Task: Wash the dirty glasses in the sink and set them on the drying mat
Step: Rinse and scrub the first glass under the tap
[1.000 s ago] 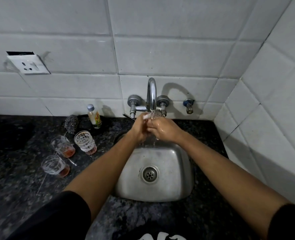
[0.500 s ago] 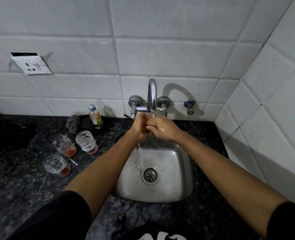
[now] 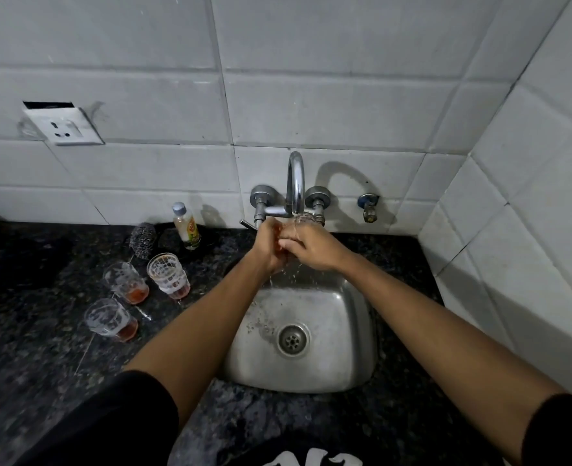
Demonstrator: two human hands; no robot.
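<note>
A small clear glass [image 3: 306,218] sits under the tap spout [image 3: 294,183], mostly hidden between my hands; only its rim and a reddish patch show. My left hand [image 3: 268,245] grips it from the left. My right hand [image 3: 313,247] wraps over it from the right with curled fingers. Water runs onto the glass and falls into the steel sink [image 3: 361,331]. Three dirty glasses with reddish dregs stand on the dark counter to the left: a back one [image 3: 168,274], a middle one [image 3: 126,282] and a front one [image 3: 109,319].
A steel scrubber [image 3: 142,242] and a small bottle [image 3: 185,227] stand by the wall, left of the tap. A wall socket [image 3: 63,124] is higher up. A dark flat patch [image 3: 19,260] lies at the counter's far left. Tiled walls close the back and right.
Both hands stay under the spout with the glass, shifting slightly around it. More water now streams and splashes into the sink than half a second ago.
</note>
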